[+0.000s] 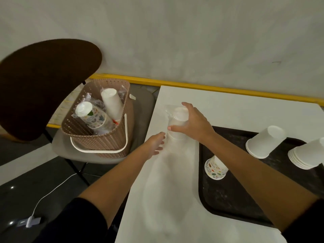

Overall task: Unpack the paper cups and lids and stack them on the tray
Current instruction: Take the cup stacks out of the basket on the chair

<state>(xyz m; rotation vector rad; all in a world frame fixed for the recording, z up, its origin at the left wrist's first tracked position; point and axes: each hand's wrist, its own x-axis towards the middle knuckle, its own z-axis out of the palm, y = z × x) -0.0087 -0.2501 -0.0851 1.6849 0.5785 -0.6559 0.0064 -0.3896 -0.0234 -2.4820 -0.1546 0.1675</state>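
Head view, largest to smallest. White bench (pixel 228 109), running from the near edge to the yellow-edged wall. To its left stands a dark-backed chair (pixel 43 85), its seat carrying the woven basket (pixel 105 142). A black tray (pixel 228 199) sits on the right half of the bench.

The basket holds packs not yet opened: a wrapped white stack (pixel 112 104) and a wrapped printed stack (pixel 91 114). On the tray, mouths down, stand two white cup stacks (pixel 264 142) (pixel 306 155) and one printed cup (pixel 216 168).

The wrapped pack of white cups (pixel 178 116) lies on the bench just left of the tray's far corner. Its base end points away from me and its mouth end toward me. Whether it stands upright or lies tilted I cannot tell.

My right grip (pixel 194 123) curls over the far half of the pack, thumb on the near side, gripping it through the film. My left grip (pixel 155 143) is at the mouth end, fingers roughly straight and touching the wrap, holding nothing that shows.

Judgement: the wrapper is to be stripped. The long axis runs from left grip to right, so the film would slide off along that line. The tray lies to the right, nearer my right grip.
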